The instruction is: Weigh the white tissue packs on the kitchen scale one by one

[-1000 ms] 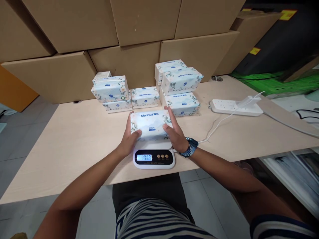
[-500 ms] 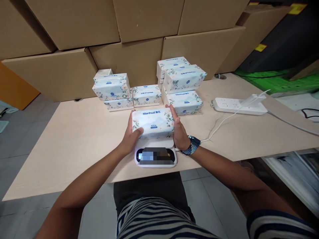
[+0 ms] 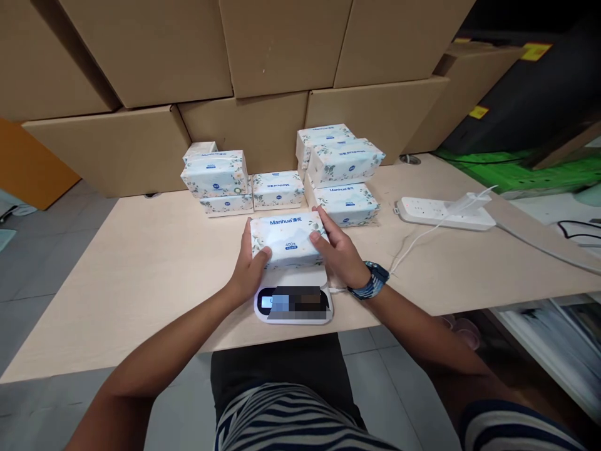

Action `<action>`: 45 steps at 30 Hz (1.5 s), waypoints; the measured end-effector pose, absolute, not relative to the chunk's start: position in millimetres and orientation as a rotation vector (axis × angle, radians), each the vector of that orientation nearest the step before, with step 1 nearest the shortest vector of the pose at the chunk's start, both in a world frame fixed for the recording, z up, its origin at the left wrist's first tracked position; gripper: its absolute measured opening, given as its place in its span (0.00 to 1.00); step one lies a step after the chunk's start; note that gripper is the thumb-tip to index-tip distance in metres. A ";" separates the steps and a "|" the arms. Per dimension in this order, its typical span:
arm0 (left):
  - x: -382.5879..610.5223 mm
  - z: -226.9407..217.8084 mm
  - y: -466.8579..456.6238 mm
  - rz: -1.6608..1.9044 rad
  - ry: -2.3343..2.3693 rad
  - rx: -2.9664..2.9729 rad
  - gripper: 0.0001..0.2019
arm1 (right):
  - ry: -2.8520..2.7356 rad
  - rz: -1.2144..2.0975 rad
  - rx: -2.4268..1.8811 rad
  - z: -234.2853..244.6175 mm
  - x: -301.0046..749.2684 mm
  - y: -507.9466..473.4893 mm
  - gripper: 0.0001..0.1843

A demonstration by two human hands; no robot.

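Between my hands is a white and pale blue tissue pack (image 3: pixel 290 233) printed with leaves and flowers. My left hand (image 3: pixel 251 263) grips its left end, thumb on the near top edge. On the right end, my right hand (image 3: pixel 340 250) is closed round it with the thumb on top. Beneath the pack is a white digital scale (image 3: pixel 293 275), its lit display facing me and partly blurred out. Whether the pack touches the scale's platform I cannot tell. Behind, more tissue packs stand in a left stack (image 3: pixel 215 175), a middle single pack (image 3: pixel 278 190) and a right stack (image 3: pixel 347 169).
Brown cardboard boxes (image 3: pixel 244 131) form a wall along the back of the wooden table (image 3: pixel 154 269). A white power strip (image 3: pixel 444 213) lies on the right, its cables trailing over the tabletop. Past it is a green crate (image 3: pixel 498 169).
My right thumb has come over onto the top of the pack; before, that hand lay flat along its end. The view has shifted slightly, and the pack remains over the scale.
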State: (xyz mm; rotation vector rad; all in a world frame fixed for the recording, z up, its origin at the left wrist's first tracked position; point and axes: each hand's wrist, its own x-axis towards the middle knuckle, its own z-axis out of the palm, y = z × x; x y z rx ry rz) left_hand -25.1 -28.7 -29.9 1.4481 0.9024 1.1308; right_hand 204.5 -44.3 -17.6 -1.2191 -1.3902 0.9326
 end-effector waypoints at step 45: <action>-21.8 -27.3 -28.2 1.093 0.904 1.355 0.48 | -1.850 -0.103 -1.344 -32.2 203.6 -50.2 0.48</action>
